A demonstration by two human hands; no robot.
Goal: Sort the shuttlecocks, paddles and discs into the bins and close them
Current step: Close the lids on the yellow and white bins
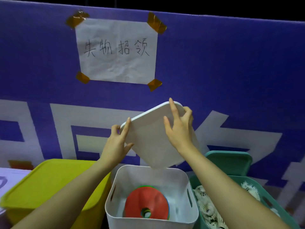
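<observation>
- Above the white bin (179, 180), in the middle of my view, I see the white lid (151, 134) held up in the air, tilted, with its low corner hanging just over the bin's back rim.
- My left hand (118, 142) grips the lid's left edge: fingers curl over the rim, thumb under the near face.
- My right hand (179, 128) grips the lid's upper right corner, index finger stretched flat along the face, the other fingers wrapped round the edge.
- The white bin is open. Inside it lies a stack of discs (146, 202), the top one red with a hole in the centre; green and blue edges show beneath.
- Left of it, touching or just beside, I see the yellow bin (49, 194) with its yellow lid on, shut.
- Right of the white bin stands the green bin (279, 205), open and holding white shuttlecocks (206, 209); my right forearm crosses over it.
- The green lid (231, 162) leans behind the green bin against the banner.
- The purple banner (231, 63) fills the background, with large white shapes on it.
- A creased paper sign (117, 50) with handwritten characters is fixed to the banner by brown tape at its four corners.
- I see no paddles from here; the yellow bin's inside is hidden.
</observation>
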